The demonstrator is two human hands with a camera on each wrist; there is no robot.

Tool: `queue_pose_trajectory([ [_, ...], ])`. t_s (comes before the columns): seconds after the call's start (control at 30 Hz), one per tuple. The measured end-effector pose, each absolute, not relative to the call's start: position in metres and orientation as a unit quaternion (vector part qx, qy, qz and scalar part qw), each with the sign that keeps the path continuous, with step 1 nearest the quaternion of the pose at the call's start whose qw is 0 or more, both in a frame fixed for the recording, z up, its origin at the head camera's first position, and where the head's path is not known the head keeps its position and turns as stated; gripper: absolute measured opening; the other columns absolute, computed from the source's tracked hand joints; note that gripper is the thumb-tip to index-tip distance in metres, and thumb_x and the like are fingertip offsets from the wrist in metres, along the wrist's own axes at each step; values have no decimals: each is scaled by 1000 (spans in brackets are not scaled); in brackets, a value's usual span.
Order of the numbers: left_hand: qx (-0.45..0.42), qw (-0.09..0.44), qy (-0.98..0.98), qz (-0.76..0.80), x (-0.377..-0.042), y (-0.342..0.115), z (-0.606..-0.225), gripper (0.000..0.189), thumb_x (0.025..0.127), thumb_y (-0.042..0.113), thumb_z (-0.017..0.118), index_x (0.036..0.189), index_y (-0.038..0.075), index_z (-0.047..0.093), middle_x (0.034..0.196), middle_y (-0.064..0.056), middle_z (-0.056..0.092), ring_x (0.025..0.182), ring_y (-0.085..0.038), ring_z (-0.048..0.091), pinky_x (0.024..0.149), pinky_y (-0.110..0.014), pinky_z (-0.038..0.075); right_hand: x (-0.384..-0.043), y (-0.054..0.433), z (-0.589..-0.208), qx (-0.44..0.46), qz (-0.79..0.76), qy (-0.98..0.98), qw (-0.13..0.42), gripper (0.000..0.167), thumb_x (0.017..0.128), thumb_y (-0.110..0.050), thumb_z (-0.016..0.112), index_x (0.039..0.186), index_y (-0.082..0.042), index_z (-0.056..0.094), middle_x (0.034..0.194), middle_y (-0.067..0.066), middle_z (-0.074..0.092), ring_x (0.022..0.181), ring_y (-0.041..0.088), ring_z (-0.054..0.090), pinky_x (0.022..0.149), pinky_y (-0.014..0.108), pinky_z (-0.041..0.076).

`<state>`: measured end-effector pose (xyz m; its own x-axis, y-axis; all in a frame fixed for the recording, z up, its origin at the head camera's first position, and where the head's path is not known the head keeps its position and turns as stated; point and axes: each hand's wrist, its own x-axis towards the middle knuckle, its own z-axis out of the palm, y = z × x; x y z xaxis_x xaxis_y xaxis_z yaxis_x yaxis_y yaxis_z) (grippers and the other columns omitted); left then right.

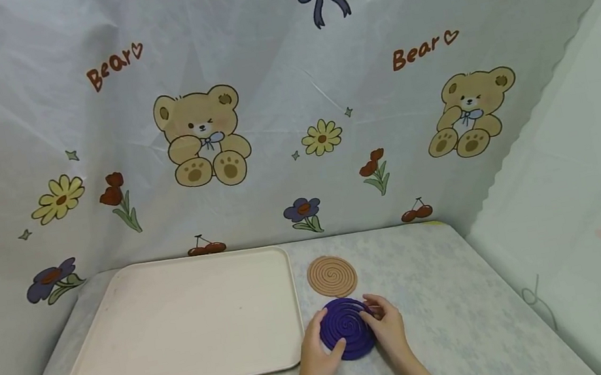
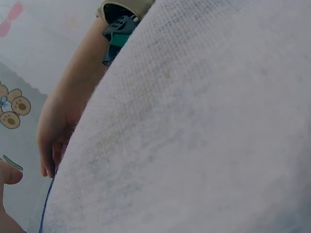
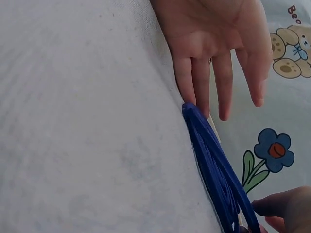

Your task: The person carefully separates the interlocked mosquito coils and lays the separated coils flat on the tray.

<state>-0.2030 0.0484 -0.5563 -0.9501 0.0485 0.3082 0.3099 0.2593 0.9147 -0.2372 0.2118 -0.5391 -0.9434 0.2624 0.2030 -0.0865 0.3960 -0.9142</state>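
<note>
A flat blue-purple coil (image 1: 347, 329) of thick cord lies on the table, wound in a spiral. My left hand (image 1: 319, 351) is at its left side, the thumb over the near left edge. In the right wrist view the left hand's (image 3: 214, 53) fingers are straight, fingertips right at the coil (image 3: 216, 170). On the other side, my right hand (image 1: 386, 326) pinches the outer strand at the upper right edge, where the strand stands slightly off the rest. The right hand (image 2: 58, 116) also shows in the left wrist view, its fingers pointing down.
Just beyond the coil lies a tan spiral disc (image 1: 332, 276). A large cream tray (image 1: 180, 327) takes up the left of the pale mottled table (image 1: 466, 319). A printed bear curtain (image 1: 271, 86) hangs behind, with a white sheet (image 1: 589, 165) at the right.
</note>
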Motion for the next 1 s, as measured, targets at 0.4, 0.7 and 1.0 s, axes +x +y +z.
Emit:
queue_pose_trajectory([
  [0.4, -105, 122, -788, -595, -203, 47, -556, 58, 76, 8, 72, 130, 2, 52, 139, -22, 50, 132, -37, 44, 109, -55, 35, -238, 214, -539, -51, 623, -770, 128, 49, 78, 10, 67, 125, 15, 52, 110, 33, 62, 81, -1, 59, 71, 7, 50],
  [0.7, -87, 113, -787, -600, -203, 47, -554, 54, 77, 8, 71, 128, 3, 53, 139, -23, 49, 132, -40, 43, 108, -59, 35, -241, 211, -543, -97, 717, -684, 92, 49, 83, 10, 61, 131, 13, 47, 108, 18, 70, 84, -5, 63, 75, 10, 52],
  [1.0, -67, 117, -751, -646, -204, 47, -553, 41, 79, -3, 66, 120, 1, 59, 136, -30, 48, 129, -46, 44, 105, -51, 40, -245, 212, -544, -130, 755, -633, 116, 42, 84, 11, 61, 124, 17, 50, 81, -11, 72, 79, -4, 66, 75, 9, 52],
])
